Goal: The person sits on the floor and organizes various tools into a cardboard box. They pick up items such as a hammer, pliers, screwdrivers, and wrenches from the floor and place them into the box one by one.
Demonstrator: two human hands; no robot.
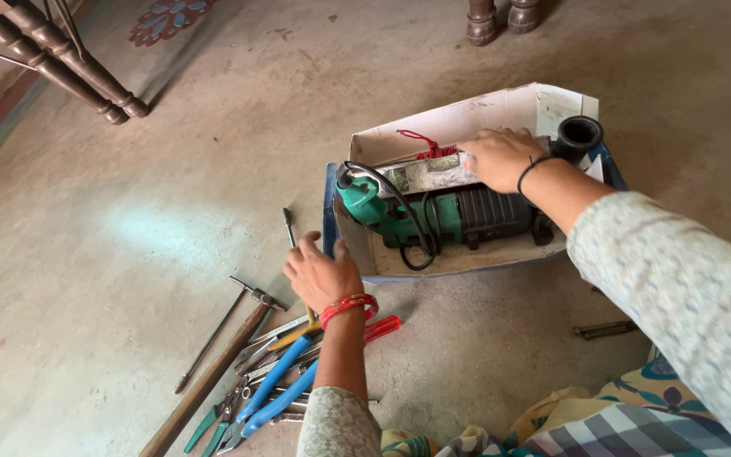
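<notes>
An open cardboard box [509, 106] lies on the floor holding a green and black power tool [442, 216] with a black cord. My right hand [501, 156] reaches into the box and grips a flat grey packet [425, 173] that lies over the tool, next to a red tassel [429, 145]. My left hand [321, 272] rests at the box's blue left edge [329, 211], fingers curled on it. A red bangle is on that wrist.
A pile of hand tools lies at my left: blue-handled pliers [277, 393], green-handled pliers [209, 423], a hammer [213, 372], a screwdriver [288, 227] and a red-handled tool [382, 327]. Dark wooden furniture legs [69, 63] stand far left and at the top [497, 17]. A metal piece [607, 328] lies right.
</notes>
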